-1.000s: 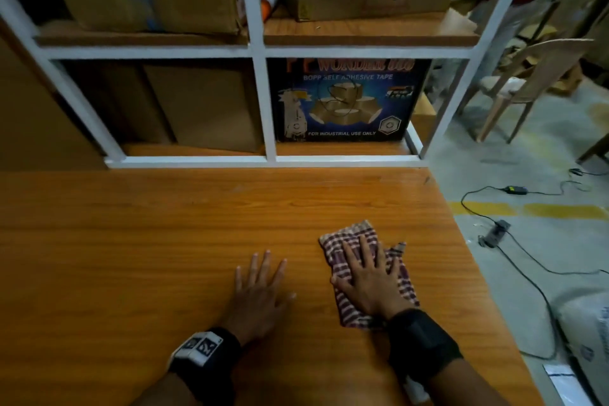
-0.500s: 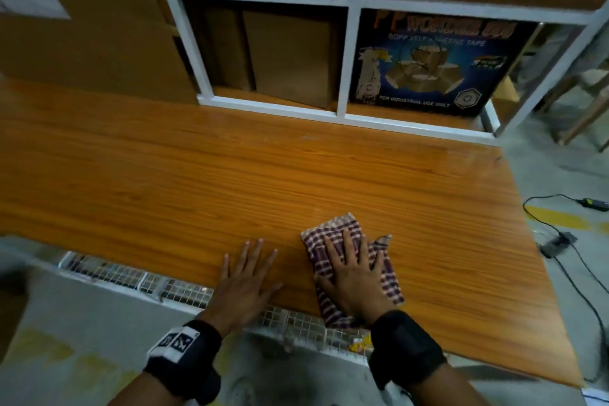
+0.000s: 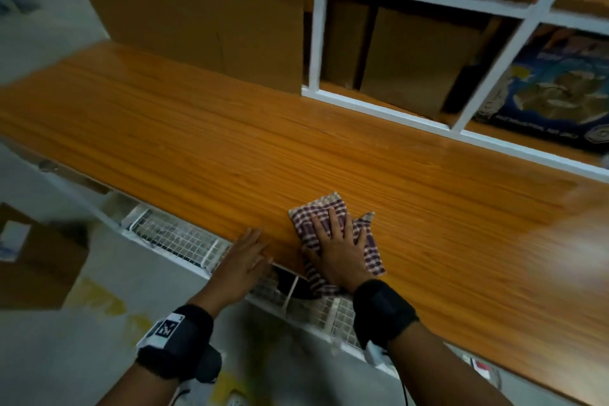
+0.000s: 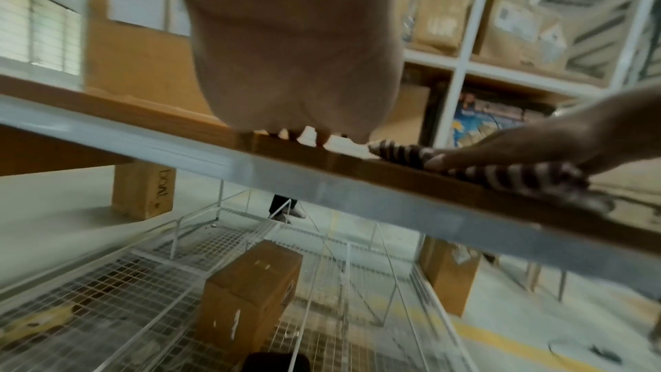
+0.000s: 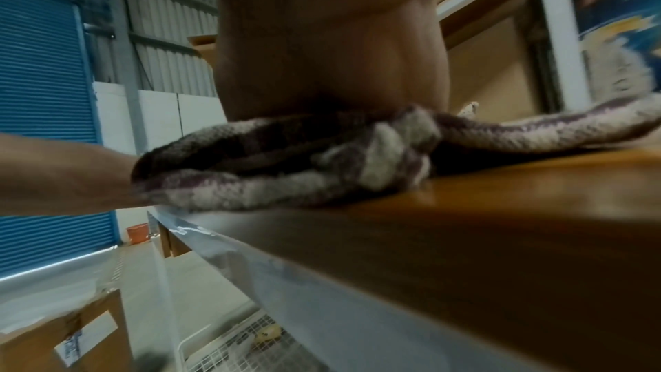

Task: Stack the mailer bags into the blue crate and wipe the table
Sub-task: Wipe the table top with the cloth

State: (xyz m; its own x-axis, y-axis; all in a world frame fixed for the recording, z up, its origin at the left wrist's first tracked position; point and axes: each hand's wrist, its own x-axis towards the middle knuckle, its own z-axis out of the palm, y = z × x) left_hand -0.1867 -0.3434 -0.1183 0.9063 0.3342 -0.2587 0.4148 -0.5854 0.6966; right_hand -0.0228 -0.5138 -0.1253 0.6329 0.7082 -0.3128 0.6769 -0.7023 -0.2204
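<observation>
Right hand (image 3: pixel 337 249) is pressing the checkered cloth (image 3: pixel 370 252) flat, fingers spread, at the wooden table's (image 3: pixel 197 142) near edge; left hand (image 3: pixel 245 260) rests just beside it, fingers straight, grasping nothing.

Head: looks steeply down from above the bench (image 3: pixel 230 148) toward the white shelf rack (image 3: pixel 316 43).
Left wrist: close under the palm, below the bench edge (image 4: pixel 322 180), facing forward.
Right wrist: very close at bench edge (image 5: pixel 465 236) level.
Shared: all three show the checked cloth (image 3: pixel 333 234) (image 4: pixel 518 177) (image 5: pixel 286 163).
</observation>
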